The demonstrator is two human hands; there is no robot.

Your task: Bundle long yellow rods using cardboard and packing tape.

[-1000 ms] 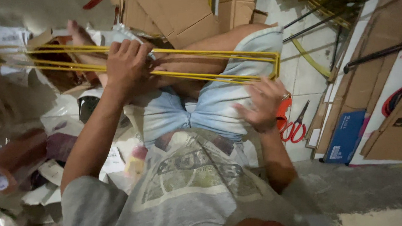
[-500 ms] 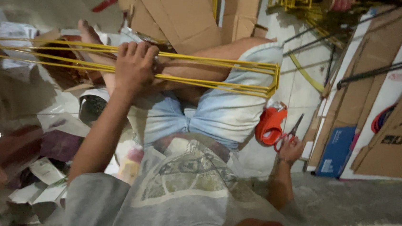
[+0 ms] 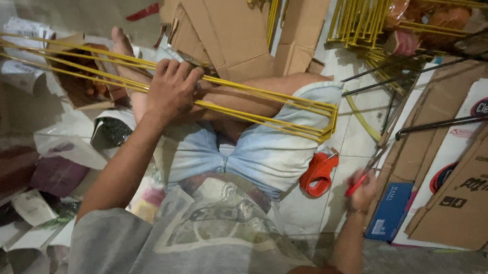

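Observation:
I sit on the floor with a long yellow wire frame (image 3: 270, 104) lying across my bare legs. My left hand (image 3: 172, 88) grips the frame's rods near its middle, fingers curled over them. Down by my right side, my right hand (image 3: 361, 191) is closed on the red handles of a pair of scissors (image 3: 373, 167), whose blades point up and away from me. A red tape dispenser (image 3: 318, 172) lies on the tiled floor between my thigh and that hand.
Flat cardboard sheets (image 3: 230, 20) and more yellow wire frames (image 3: 360, 18) lie ahead. Printed cardboard boxes (image 3: 478, 178), a blue box (image 3: 390, 209) and black rods (image 3: 442, 121) crowd the right. Paper and plastic scraps (image 3: 35, 207) litter the left.
My right hand left my lap, reached down to the floor on the right and took hold of the scissors. My left hand kept its grip on the yellow frame.

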